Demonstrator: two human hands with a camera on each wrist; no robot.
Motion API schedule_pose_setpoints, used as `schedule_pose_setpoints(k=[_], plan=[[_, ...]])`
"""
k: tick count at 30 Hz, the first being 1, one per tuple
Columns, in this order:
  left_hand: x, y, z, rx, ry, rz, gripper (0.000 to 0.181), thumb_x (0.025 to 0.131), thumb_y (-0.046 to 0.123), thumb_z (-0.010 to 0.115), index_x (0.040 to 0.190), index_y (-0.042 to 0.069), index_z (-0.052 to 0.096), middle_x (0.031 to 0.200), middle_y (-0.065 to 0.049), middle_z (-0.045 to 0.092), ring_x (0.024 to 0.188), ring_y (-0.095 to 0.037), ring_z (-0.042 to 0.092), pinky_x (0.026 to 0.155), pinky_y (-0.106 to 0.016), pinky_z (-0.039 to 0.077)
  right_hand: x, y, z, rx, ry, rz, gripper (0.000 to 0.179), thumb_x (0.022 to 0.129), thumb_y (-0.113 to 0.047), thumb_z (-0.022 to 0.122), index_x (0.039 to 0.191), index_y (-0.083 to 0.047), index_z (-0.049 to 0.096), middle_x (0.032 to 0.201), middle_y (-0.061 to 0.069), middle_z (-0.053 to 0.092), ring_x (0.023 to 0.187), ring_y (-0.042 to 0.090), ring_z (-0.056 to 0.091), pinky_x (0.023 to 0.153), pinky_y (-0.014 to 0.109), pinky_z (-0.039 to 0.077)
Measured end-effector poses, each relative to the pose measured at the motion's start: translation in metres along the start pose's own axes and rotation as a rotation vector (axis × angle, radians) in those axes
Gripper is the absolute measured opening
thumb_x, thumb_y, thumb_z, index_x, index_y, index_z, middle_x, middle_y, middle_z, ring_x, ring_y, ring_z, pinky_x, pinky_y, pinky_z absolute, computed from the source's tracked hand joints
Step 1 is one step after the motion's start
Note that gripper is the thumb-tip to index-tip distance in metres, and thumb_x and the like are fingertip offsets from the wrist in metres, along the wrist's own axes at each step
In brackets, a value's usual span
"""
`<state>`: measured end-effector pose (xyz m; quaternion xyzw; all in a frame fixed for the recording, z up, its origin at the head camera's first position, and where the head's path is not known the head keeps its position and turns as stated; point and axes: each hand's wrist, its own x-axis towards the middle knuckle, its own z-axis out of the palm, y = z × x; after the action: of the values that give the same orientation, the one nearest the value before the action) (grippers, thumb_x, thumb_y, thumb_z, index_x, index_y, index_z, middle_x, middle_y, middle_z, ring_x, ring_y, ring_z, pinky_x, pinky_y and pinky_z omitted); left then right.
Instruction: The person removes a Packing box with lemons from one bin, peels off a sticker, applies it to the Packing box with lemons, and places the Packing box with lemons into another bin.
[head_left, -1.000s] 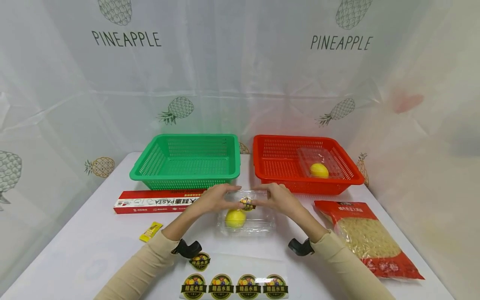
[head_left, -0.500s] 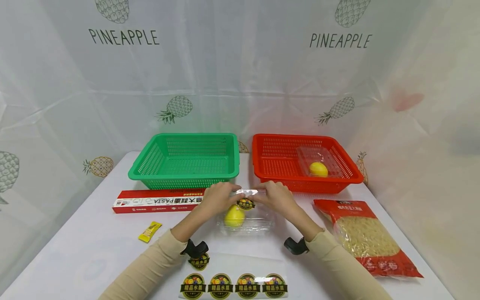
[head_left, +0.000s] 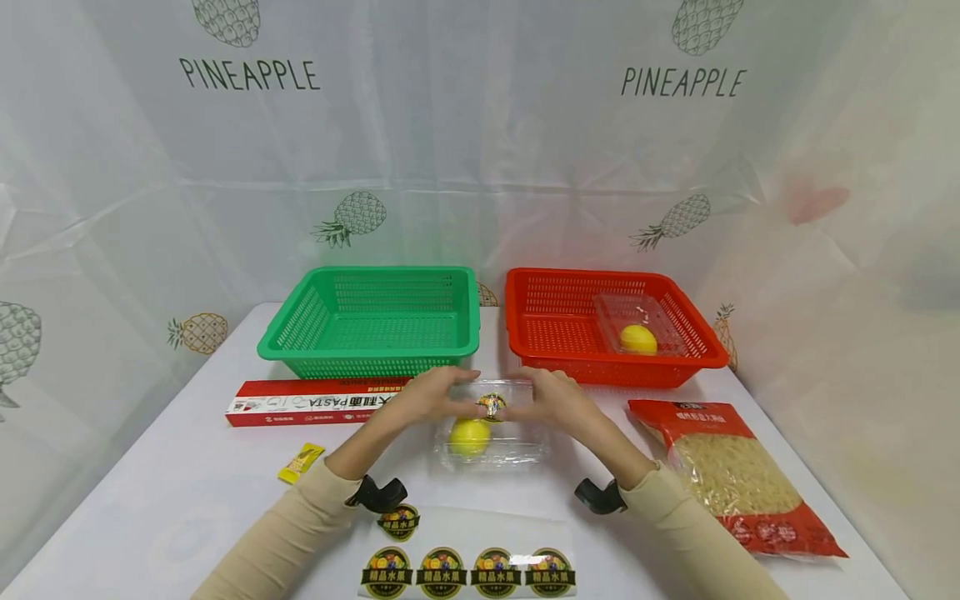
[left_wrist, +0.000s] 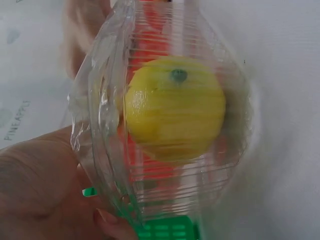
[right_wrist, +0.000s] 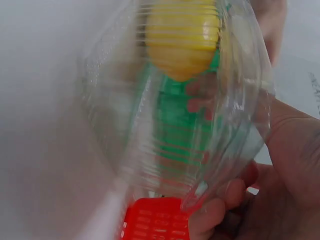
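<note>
Between both hands stands a clear plastic clamshell box [head_left: 517, 452] with a yellow lemon [head_left: 470, 437] in its left half. A round black-and-gold label [head_left: 492, 406] sits on the lid. My left hand [head_left: 429, 398] grips the box's left side, thumb on the lid beside the label. On the opposite side, my right hand [head_left: 561, 406] holds the box, its thumb pointing at the label too. In the right wrist view, fingertips [right_wrist: 212, 215] curl at the box's edge. The left wrist view shows the lemon through the ribbed wall, with the left fingers partly hidden.
Behind stand a green basket [head_left: 367, 365] and a red basket [head_left: 600, 371]; the red one holds another clear box [head_left: 611, 312] with a lemon. A pasta carton [head_left: 315, 406], yellow packet [head_left: 302, 463], pasta bag [head_left: 738, 475] and label sheet [head_left: 487, 527] lie around the hands.
Half a second ago both thumbs came together over the label; now they have spread apart again to its sides. The box has stayed about where it was.
</note>
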<state>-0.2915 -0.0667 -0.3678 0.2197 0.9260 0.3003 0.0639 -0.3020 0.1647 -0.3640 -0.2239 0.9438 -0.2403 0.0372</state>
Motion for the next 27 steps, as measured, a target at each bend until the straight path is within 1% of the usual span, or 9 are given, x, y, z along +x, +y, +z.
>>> schedule_pose_setpoints(k=[2, 5, 12, 14, 17, 21, 22, 24, 27], plan=[[-0.0005, 0.0016, 0.0012, 0.015, 0.003, -0.029, 0.073, 0.084, 0.046, 0.074, 0.142, 0.007, 0.052, 0.146, -0.009, 0.053, 0.139, -0.029, 0.045, 0.111, -0.051, 0.041, -0.0009, -0.0032, 0.0017, -0.034, 0.019, 0.022, 0.082, 0.067, -0.062, 0.081, 0.132, -0.017, 0.062, 0.112, 0.006, 0.073, 0.087, 0.018, 0.062, 0.073, 0.033, 0.054], [-0.0012, 0.0034, 0.0029, 0.038, 0.013, -0.05, 0.076, 0.083, 0.05, 0.074, 0.142, 0.009, 0.051, 0.147, -0.008, 0.052, 0.139, -0.03, 0.045, 0.11, -0.053, 0.041, -0.0021, -0.0059, 0.0026, -0.055, 0.034, 0.025, 0.083, 0.066, -0.064, 0.081, 0.132, -0.016, 0.062, 0.119, 0.007, 0.071, 0.088, 0.02, 0.066, 0.077, 0.038, 0.057], [-0.0018, 0.0021, 0.0035, 0.047, 0.017, -0.041, 0.076, 0.083, 0.05, 0.074, 0.142, 0.009, 0.051, 0.147, -0.008, 0.051, 0.14, -0.03, 0.044, 0.11, -0.053, 0.04, -0.0001, -0.0044, 0.0034, -0.051, 0.029, 0.015, 0.08, 0.068, -0.061, 0.081, 0.131, -0.015, 0.063, 0.121, 0.009, 0.07, 0.092, 0.022, 0.067, 0.08, 0.041, 0.058], [-0.0014, 0.0003, 0.0038, 0.042, 0.021, -0.036, 0.075, 0.084, 0.051, 0.073, 0.142, 0.01, 0.051, 0.147, -0.007, 0.052, 0.14, -0.029, 0.044, 0.111, -0.053, 0.04, 0.0004, -0.002, 0.0032, -0.042, 0.027, -0.003, 0.077, 0.07, -0.059, 0.081, 0.13, -0.015, 0.064, 0.117, 0.008, 0.072, 0.087, 0.02, 0.066, 0.077, 0.038, 0.057], [-0.0008, -0.0023, 0.004, 0.04, 0.038, -0.02, 0.071, 0.085, 0.05, 0.072, 0.141, 0.011, 0.053, 0.145, -0.005, 0.054, 0.139, -0.027, 0.046, 0.11, -0.051, 0.041, 0.0014, 0.0014, 0.0015, -0.014, 0.024, -0.039, 0.068, 0.075, -0.053, 0.08, 0.128, -0.014, 0.065, 0.095, 0.005, 0.074, 0.072, 0.016, 0.06, 0.065, 0.031, 0.053], [0.0004, -0.0023, 0.0044, 0.037, 0.072, -0.019, 0.063, 0.087, 0.047, 0.071, 0.138, 0.012, 0.058, 0.14, -0.005, 0.059, 0.135, -0.026, 0.051, 0.106, -0.049, 0.045, 0.0028, 0.0025, -0.0003, 0.016, 0.031, -0.061, 0.053, 0.081, -0.043, 0.078, 0.125, -0.015, 0.068, 0.069, 0.0, 0.065, 0.057, 0.014, 0.047, 0.052, 0.026, 0.04], [0.0009, -0.0016, 0.0048, 0.041, 0.082, -0.027, 0.06, 0.087, 0.046, 0.071, 0.136, 0.013, 0.059, 0.137, -0.004, 0.061, 0.133, -0.025, 0.053, 0.104, -0.049, 0.047, 0.0032, 0.002, -0.0003, 0.014, 0.038, -0.061, 0.05, 0.082, -0.041, 0.078, 0.123, -0.015, 0.069, 0.067, -0.001, 0.064, 0.055, 0.013, 0.045, 0.05, 0.025, 0.038], [0.0019, 0.0009, 0.006, 0.065, 0.111, -0.044, 0.054, 0.087, 0.046, 0.071, 0.131, 0.015, 0.064, 0.13, -0.003, 0.066, 0.125, -0.024, 0.06, 0.095, -0.045, 0.052, 0.0039, 0.0004, 0.0004, 0.001, 0.054, -0.051, 0.046, 0.082, -0.041, 0.077, 0.12, -0.016, 0.071, 0.063, -0.002, 0.064, 0.052, 0.013, 0.04, 0.048, 0.024, 0.034], [0.0044, 0.0052, 0.0087, 0.135, 0.165, -0.063, 0.042, 0.088, 0.045, 0.071, 0.119, 0.018, 0.07, 0.109, 0.0, 0.075, 0.094, -0.021, 0.069, 0.068, -0.034, 0.052, 0.0051, -0.0028, 0.0023, -0.033, 0.078, -0.019, 0.044, 0.082, -0.045, 0.076, 0.117, -0.018, 0.073, 0.061, -0.003, 0.064, 0.049, 0.013, 0.037, 0.045, 0.024, 0.032]])
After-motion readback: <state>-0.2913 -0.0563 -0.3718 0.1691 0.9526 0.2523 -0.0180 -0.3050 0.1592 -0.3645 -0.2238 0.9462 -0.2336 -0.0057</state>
